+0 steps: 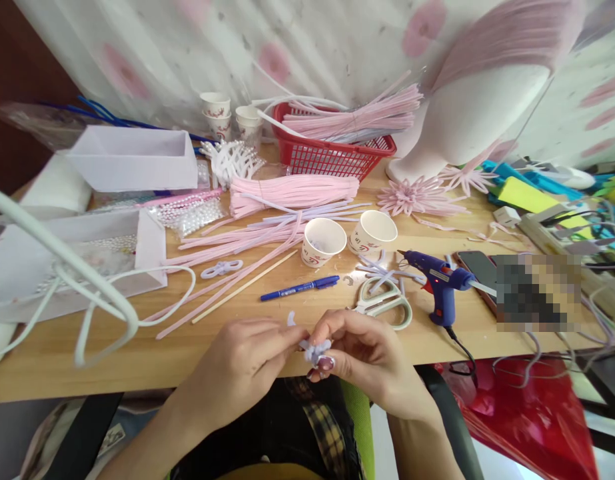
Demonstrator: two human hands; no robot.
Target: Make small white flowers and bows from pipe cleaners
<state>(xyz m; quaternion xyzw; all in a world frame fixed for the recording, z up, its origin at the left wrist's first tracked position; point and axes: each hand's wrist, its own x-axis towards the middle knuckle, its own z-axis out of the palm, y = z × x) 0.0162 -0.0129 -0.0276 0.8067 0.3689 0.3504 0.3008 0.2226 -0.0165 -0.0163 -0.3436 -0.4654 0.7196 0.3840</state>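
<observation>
At the table's front edge, my right hand (370, 360) pinches a small coiled piece of pale lilac pipe cleaner (316, 351) between thumb and fingers. My left hand (250, 363) meets it from the other side, fingers closed together at its left end; the exact grip of those fingertips is partly hidden. A short lilac scrap (291, 319) lies just beyond the left hand. Beyond the right hand are scissors (400, 313) with pale green handles, lying by cut lilac stems. A blue pen (300, 288) lies farther back, near a looped lilac pipe-cleaner shape (221, 269).
Two paper cups (324, 243) stand mid-table. A blue glue gun (440, 283) stands at the right, its cord over the edge. Pink pipe cleaners (292, 193) lie before a red basket (332, 159). A white cable (107, 293) loops at left; a white mannequin head (480, 113) stands behind.
</observation>
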